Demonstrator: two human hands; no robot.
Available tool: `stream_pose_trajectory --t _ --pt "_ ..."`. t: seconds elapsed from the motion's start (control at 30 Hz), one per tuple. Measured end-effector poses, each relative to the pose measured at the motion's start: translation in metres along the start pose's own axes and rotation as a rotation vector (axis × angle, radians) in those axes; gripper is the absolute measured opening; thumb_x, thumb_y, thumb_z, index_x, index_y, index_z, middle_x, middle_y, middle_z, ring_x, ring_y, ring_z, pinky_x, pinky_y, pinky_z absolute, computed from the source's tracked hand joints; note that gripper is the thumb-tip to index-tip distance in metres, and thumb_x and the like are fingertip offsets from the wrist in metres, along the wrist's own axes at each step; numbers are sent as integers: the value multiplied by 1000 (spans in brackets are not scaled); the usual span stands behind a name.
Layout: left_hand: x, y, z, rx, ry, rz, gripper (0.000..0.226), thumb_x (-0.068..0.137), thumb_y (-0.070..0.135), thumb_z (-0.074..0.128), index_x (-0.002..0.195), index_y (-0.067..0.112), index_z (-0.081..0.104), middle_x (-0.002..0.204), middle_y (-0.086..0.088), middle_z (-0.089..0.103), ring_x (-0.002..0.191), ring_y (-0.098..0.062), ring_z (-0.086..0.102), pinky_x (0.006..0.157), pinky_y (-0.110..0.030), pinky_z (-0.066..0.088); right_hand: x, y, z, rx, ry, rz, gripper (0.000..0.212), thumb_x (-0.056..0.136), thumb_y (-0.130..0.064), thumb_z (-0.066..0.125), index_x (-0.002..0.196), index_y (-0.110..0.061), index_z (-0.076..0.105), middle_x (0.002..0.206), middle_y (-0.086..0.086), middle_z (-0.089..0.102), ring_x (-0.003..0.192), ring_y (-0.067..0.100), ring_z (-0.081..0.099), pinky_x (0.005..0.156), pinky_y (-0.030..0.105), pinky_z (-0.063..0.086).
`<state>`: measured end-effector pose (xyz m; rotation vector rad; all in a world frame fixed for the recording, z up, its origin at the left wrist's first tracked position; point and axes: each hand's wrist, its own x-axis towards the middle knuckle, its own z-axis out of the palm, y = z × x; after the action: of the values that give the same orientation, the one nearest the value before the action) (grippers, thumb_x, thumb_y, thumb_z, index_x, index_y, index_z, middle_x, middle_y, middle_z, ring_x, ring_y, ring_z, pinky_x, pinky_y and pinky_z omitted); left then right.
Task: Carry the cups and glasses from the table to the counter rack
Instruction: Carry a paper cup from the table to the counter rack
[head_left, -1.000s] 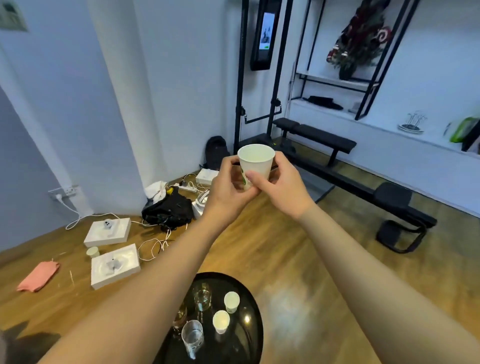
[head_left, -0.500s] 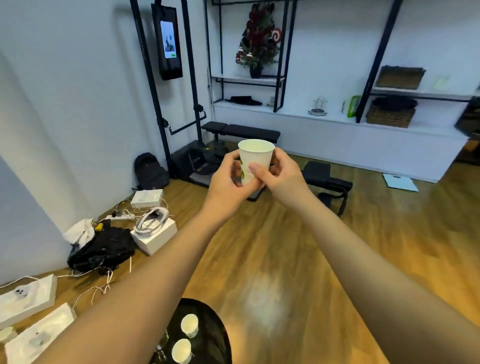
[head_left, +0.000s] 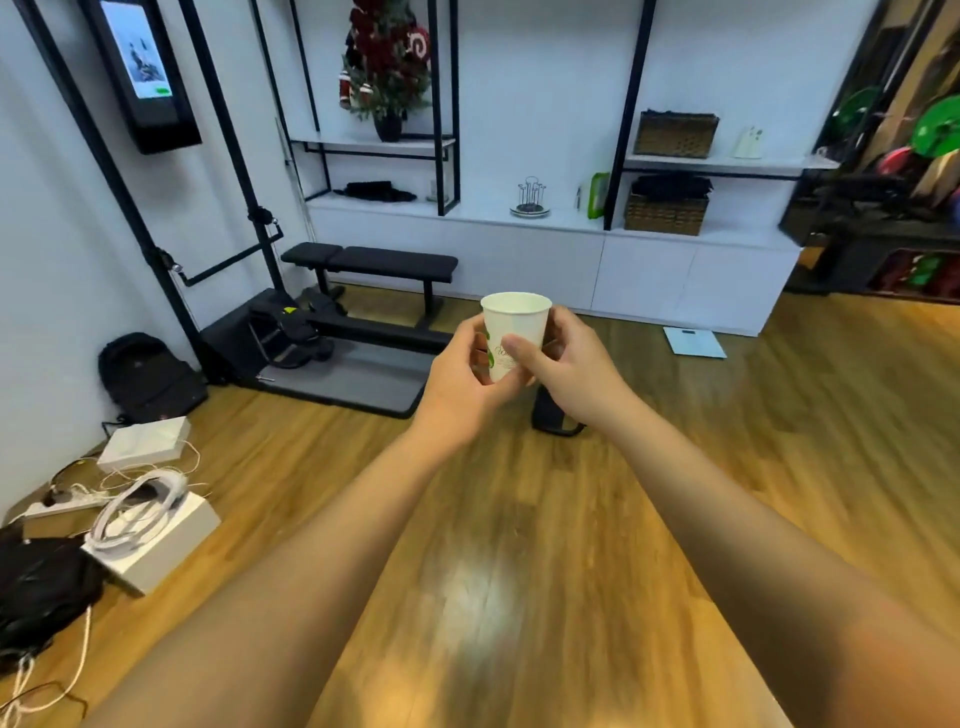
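1 paper cup (head_left: 514, 332), 2 hands: L hand (head_left: 460, 387), R hand (head_left: 569, 371).

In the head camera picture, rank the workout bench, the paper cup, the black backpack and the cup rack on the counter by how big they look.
1. Workout bench
2. Black backpack
3. Paper cup, enlarged by nearness to the camera
4. Cup rack, far off

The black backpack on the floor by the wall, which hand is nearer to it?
Left. The left hand grips the paper cup on the side toward the black backpack; the right hand grips the cup's far side.
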<state>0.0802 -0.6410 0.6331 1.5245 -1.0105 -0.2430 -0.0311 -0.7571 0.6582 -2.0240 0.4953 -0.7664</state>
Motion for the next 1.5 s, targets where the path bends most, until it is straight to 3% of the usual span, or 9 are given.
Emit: stream_pose_trajectory --t 0.3,0.43,0.63,0.7,0.9,1.03,1.17,1.3,1.5 --pt "140 -40 136 -3 -65 -29 72 75 52 77 138 26 56 118 13 69 103 -2 66 78 -17 55 110 115 -103 9 53 36 69 85 -57 71 141 -23 49 134 -7 62 121 14 60 99 45 54" --pt "225 -77 197 39 -96 -18 63 83 33 82 139 25 54 128 8 65 114 -9 63 94 -29 57 180 179 -138 -9 93 49 70 83 -63 69 139 -31 45 134 -14 59 121 7 57 98 34 54" --pt "365 -123 272 33 -113 -31 69 85 31 83 145 25 50 136 5 63 121 -14 61 101 -37 56 310 259 -194 -11 101 65 63 81 -64 69 133 -36 46 120 -27 59 110 -5 58 82 15 51" --pt "420 -136 298 10 -114 -46 71 84 29 83 146 25 49 137 4 63 122 -14 61 102 -40 56 360 282 -216 -15 100 74 61 82 -64 69 132 -39 46 116 -33 56 108 -9 57 83 15 50" --pt "553 -168 367 -60 -111 -55 76 69 44 83 132 49 40 130 12 61 115 -7 62 95 -32 58 481 351 -276 5 99 77 64 85 -57 70 138 -31 46 125 -18 59 114 1 58 92 25 53" --pt "636 -200 417 -100 -68 -39 70 65 47 80 123 50 42 121 8 67 108 -11 67 89 -38 61 561 404 -316 -26 77 51 54 88 -48 71 133 -29 50 117 -21 62 98 -5 62 80 22 55" --pt "724 -226 471 -114 -5 -12 65 67 44 82 117 55 42 117 9 68 102 -9 69 86 -35 62 650 458 -360 -53 54 5 54 89 -45 71 134 -24 52 116 -14 63 93 -8 61 74 18 53" --pt "810 -246 526 -116 51 -18 62 67 42 81 114 49 43 116 2 68 103 -13 70 85 -32 60 737 508 -402 -41 13 7 54 88 -44 72 134 -23 52 117 -10 65 92 -2 63 77 23 55" --pt "931 -279 594 -99 128 -59 58 80 23 85 121 27 43 116 3 64 100 2 65 80 -17 55 865 574 -455 -36 -65 9 61 83 -53 72 132 -24 53 114 -10 67 92 6 67 81 35 60"
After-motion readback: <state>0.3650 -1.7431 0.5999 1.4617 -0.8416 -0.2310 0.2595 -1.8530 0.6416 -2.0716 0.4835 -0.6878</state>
